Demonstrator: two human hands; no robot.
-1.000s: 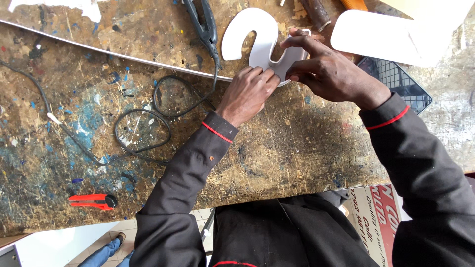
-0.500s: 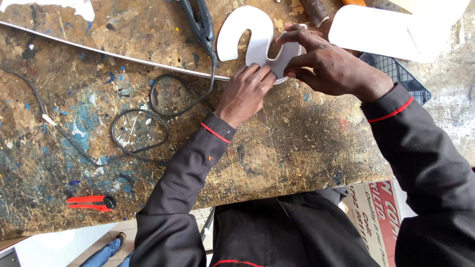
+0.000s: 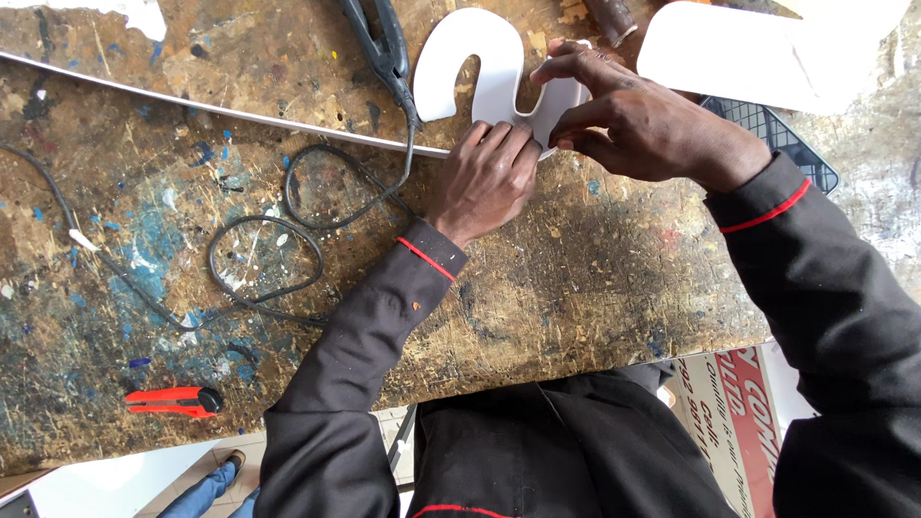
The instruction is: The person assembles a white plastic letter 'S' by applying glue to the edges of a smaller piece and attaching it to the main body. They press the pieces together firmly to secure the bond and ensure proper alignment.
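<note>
Hands grasp a smooth white S-shaped cutout [image 3: 489, 72] on the scarred, paint-flecked wooden counter [image 3: 595, 278]: left hand [image 3: 489, 177] pressing, right hand [image 3: 638, 120] pinching its edge.

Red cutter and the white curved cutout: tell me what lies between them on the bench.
In the head view, coiled black cable lies between the red cutter and the white cutout, on paint-stained benchtop.
</note>
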